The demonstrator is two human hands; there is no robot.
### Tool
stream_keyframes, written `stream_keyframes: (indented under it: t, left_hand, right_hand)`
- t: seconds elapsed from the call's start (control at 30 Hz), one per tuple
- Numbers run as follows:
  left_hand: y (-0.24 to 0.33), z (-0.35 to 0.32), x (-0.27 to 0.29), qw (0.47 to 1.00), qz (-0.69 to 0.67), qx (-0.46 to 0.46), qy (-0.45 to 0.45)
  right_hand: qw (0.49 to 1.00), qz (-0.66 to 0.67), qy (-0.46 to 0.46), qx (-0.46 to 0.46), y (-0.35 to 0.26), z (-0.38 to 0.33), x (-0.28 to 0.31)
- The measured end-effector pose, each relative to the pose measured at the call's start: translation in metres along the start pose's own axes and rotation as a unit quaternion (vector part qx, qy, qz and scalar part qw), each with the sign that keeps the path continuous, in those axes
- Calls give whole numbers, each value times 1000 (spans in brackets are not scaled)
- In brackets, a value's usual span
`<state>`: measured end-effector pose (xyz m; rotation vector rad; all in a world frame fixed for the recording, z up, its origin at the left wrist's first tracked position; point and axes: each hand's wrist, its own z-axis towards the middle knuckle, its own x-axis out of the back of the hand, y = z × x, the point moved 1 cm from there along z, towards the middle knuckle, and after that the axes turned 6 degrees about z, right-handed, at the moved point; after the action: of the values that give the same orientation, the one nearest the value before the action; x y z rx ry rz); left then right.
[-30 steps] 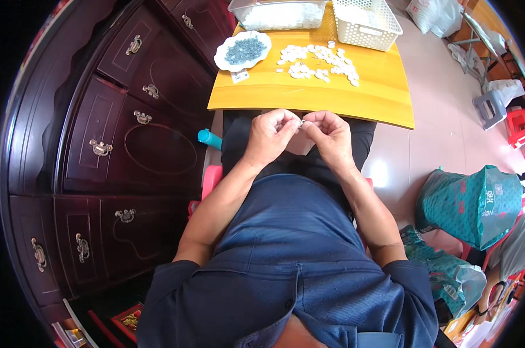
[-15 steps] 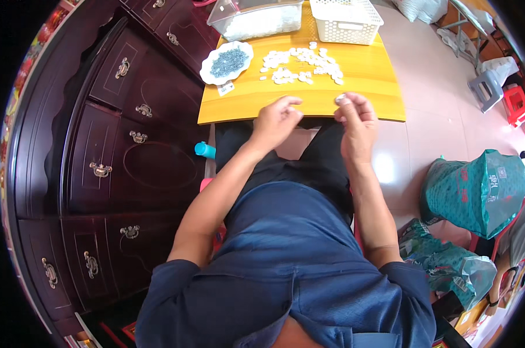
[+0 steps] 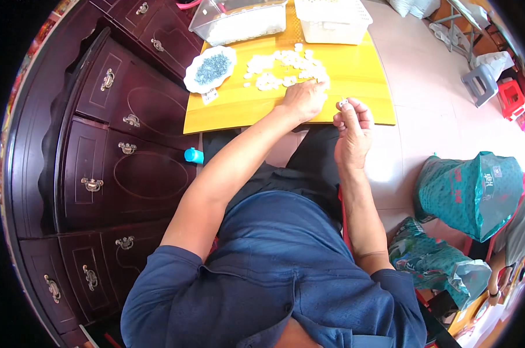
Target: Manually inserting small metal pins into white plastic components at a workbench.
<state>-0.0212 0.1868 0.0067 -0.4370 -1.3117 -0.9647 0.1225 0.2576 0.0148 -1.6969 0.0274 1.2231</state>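
Observation:
My right hand [image 3: 353, 133] is closed, pinching a small white piece [image 3: 343, 102] between thumb and index finger above the front edge of the yellow table [image 3: 227, 110]. My left hand [image 3: 305, 101] reaches over the table, fingers curled down at the right end of a spread of small white pieces [image 3: 269, 81]. Its fingertips meet the pieces; what they grip, if anything, is too small to make out. At the table's left is a white scalloped dish [image 3: 191, 78], holding a heap of tiny blue-grey parts [image 3: 212, 68].
A clear plastic bin [image 3: 239, 26] with white contents and a white perforated basket [image 3: 332, 30] stand at the table's back. Dark wooden cabinets [image 3: 152, 168] line the left. On the right are green bags [image 3: 468, 191], stools [image 3: 479, 87] and another person's arm [image 3: 495, 278].
My left hand has moved right and forward from the table's front edge to the white pieces. My right hand keeps its small piece pinched. The view has shifted slightly.

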Motion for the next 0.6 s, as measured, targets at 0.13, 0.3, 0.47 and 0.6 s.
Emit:
stream_keyframes:
  t: [0.13, 0.3, 0.47, 0.6]
  left_hand:
    - [-4, -13, 0, 1000, -18, 3, 10]
    - [-13, -40, -1, 998, -33, -17, 58]
    - [-7, -82, 10, 967, -235, 37, 87]
    - [2, -120, 14, 831, -537, 146, 5]
  right_hand:
    - [1000, 14, -6, 0, 2, 1, -2]
    - [1000, 8, -27, -5, 7, -1, -4]
    - [999, -3, -42, -13, 11, -3, -7]
    - [998, -2, -61, -30, 15, -7, -13]
